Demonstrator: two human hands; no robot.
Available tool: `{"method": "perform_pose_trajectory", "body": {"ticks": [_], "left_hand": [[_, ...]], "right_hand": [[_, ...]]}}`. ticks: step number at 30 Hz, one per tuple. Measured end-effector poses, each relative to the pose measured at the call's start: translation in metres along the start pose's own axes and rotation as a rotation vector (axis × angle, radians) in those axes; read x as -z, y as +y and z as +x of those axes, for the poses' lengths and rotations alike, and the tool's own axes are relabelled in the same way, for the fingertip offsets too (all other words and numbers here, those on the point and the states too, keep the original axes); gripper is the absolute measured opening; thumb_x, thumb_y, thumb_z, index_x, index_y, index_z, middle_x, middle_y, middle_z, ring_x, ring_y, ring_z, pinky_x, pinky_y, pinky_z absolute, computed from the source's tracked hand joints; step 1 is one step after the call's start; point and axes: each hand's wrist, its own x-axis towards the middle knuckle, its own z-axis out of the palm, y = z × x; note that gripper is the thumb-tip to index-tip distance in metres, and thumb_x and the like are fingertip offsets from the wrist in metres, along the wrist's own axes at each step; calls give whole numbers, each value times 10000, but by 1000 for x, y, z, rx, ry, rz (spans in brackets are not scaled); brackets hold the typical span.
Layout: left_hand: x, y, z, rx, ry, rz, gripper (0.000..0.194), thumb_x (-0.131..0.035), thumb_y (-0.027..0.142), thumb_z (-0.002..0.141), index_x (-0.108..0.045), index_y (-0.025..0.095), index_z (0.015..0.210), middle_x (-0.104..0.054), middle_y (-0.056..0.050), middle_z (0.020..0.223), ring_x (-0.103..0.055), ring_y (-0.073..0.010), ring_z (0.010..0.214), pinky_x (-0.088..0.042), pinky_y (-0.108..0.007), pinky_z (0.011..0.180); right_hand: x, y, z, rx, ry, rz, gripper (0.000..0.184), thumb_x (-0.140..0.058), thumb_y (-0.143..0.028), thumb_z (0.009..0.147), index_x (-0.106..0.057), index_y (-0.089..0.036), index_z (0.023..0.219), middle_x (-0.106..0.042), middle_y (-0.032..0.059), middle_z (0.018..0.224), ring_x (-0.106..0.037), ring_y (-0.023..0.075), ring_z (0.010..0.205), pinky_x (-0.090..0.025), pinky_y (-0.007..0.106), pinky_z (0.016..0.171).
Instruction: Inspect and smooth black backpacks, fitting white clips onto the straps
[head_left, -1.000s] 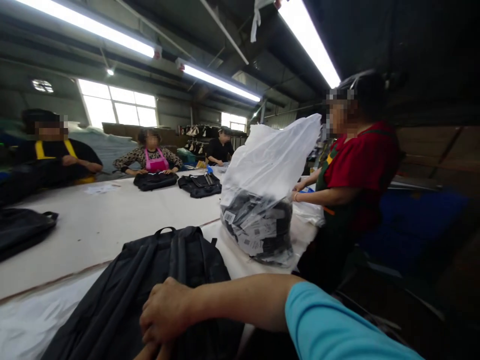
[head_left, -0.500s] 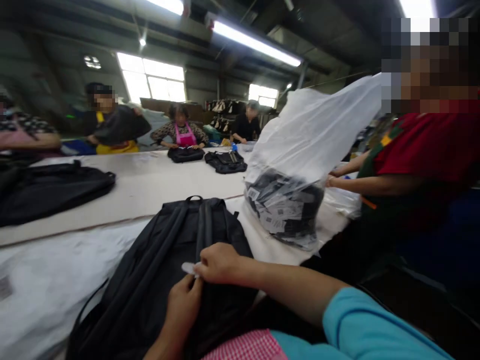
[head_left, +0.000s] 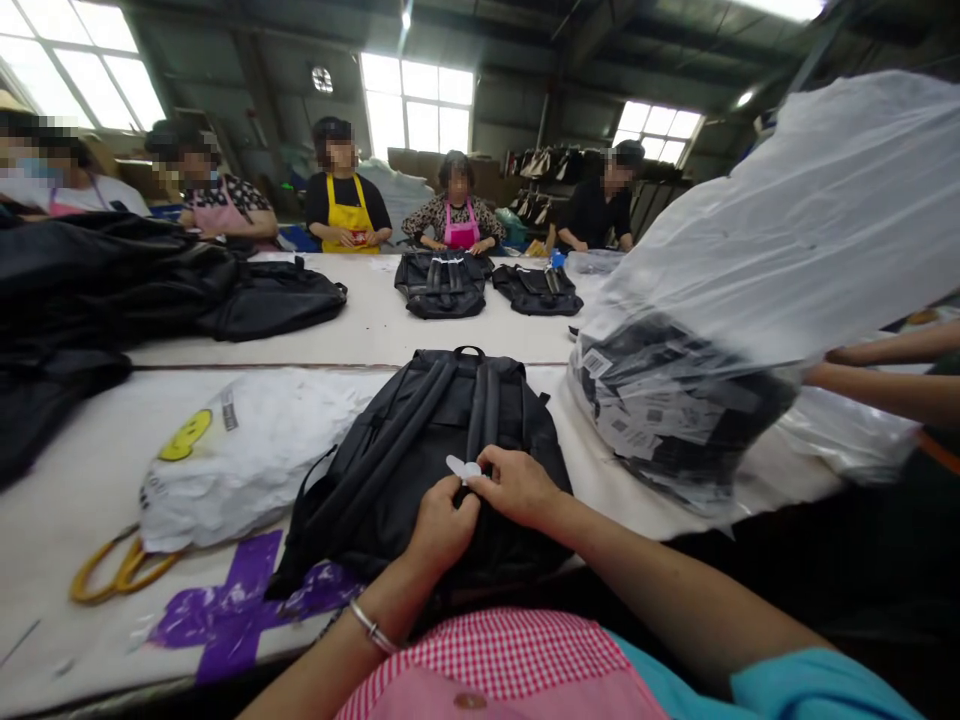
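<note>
A black backpack (head_left: 409, 490) lies on the table in front of me, with its shoulder straps facing up and its top loop pointing away. Above its lower part, my left hand (head_left: 444, 522) and my right hand (head_left: 519, 484) meet with closed fingertips. Between them they pinch a small white strip with rounded ends (head_left: 455, 465), near the lower end of one shoulder strap (head_left: 484, 405). My fingers hide part of the strip, and what it is attached to cannot be made out.
At left lie a white plastic bag (head_left: 255, 455) with a yellow smiley, yellow-handled scissors (head_left: 124, 580) and purple tape (head_left: 236, 600). A clear bag of labelled black goods (head_left: 667, 410) stands at right, beside a co-worker's arms (head_left: 892, 375). More black backpacks (head_left: 442, 285) and several people are across the table.
My view has swung left, bringing the scissors, purple tape and more co-workers into sight. Both hands still pinch the white strip. Across the table, the person in the yellow apron now stands more upright.
</note>
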Motion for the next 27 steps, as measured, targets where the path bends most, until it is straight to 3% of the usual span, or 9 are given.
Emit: {"method": "perform_pose_trajectory", "body": {"ticks": [4,8,11,13,16,19,23,27], "left_hand": [[8,2,5,184,-71,-267,338,-571,437,807,-715,134,771,-695,-63,739,-613,-208,707,-432,-279,639],[8,-2,14,282,37,-181,495,-621,592,755,-614,144,544,-549,-21,544,-487,-148,529,-316,-260,506],[6,-8,16,305,61,-186,493,-625,590,751,-596,146,538,-532,-14,541,-458,-135,516,-289,-254,495],[4,-10,17,322,51,-211,494,-614,597,757,-604,143,562,-542,-17,551,-464,-138,522,-295,-252,499],[1,-7,17,256,57,-116,496,-581,586,781,-574,155,537,-499,-3,525,-429,-127,510,-268,-253,497],[-1,-1,18,149,72,46,514,-517,554,827,-526,168,489,-458,0,491,-408,-121,493,-244,-265,505],[-2,2,18,74,72,178,512,-478,505,859,-519,170,474,-484,-17,477,-452,-132,490,-255,-279,528],[-4,-2,18,107,81,141,499,-492,487,860,-545,166,481,-522,-33,497,-491,-148,516,-281,-282,536]], "right_hand": [[-6,2,3,31,-11,137,194,-635,-382,836,-688,-204,780,-626,-7,659,-554,133,626,-336,241,577],[-12,4,-1,89,58,203,141,-589,-284,855,-662,-191,778,-650,-3,681,-577,129,637,-377,241,614],[-14,11,-2,-24,128,299,93,-604,-273,842,-621,-182,851,-635,-14,648,-564,122,595,-391,234,595],[-14,18,0,-122,97,329,184,-597,-349,867,-612,-175,810,-636,0,636,-550,119,569,-387,234,567],[-12,22,4,-272,-83,391,417,-510,-514,916,-615,-170,706,-610,15,578,-480,104,469,-344,238,484],[-10,17,7,-377,-162,498,444,-525,-538,903,-586,-169,665,-560,-6,532,-401,81,402,-278,229,421],[-13,13,7,-410,-151,547,347,-581,-408,874,-544,-168,626,-557,-13,537,-391,69,408,-252,219,419],[-24,19,6,-328,-2,549,341,-584,-345,842,-482,-180,563,-471,-41,483,-412,80,458,-275,217,458]]}}
